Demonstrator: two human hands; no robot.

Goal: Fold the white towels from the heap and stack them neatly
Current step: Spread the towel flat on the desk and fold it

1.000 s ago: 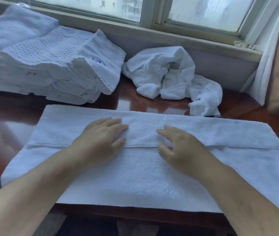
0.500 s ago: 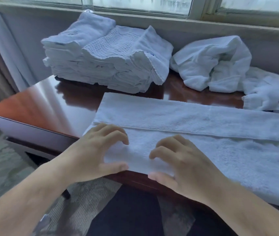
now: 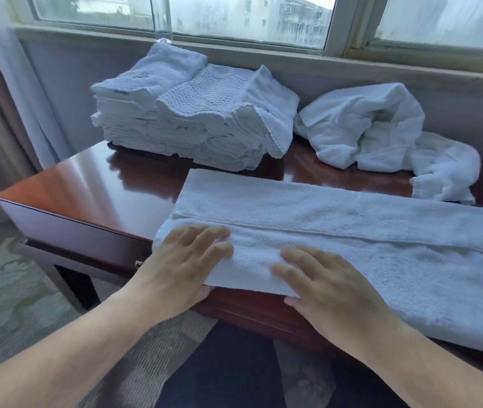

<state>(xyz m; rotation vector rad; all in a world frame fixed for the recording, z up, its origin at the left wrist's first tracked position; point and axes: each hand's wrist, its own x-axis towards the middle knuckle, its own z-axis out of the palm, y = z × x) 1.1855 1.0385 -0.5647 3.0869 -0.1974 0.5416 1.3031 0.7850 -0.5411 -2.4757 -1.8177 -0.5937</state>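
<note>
A long white towel [image 3: 381, 245] lies folded across a glossy table [image 3: 87, 189]. Behind its left end stands a stack of folded towels [image 3: 199, 113]. The left hand [image 3: 184, 266] pinches that end, thumb underneath; the right hand [image 3: 331, 290] lies flat beside it. Behind the towel's middle sits a crumpled heap [image 3: 367, 128].

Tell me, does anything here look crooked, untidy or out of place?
The folded stack is untidy: its top right towel slumps tilted over the side. The spread towel hangs over the near edge of the table. Nothing looks spilled or damaged.
</note>
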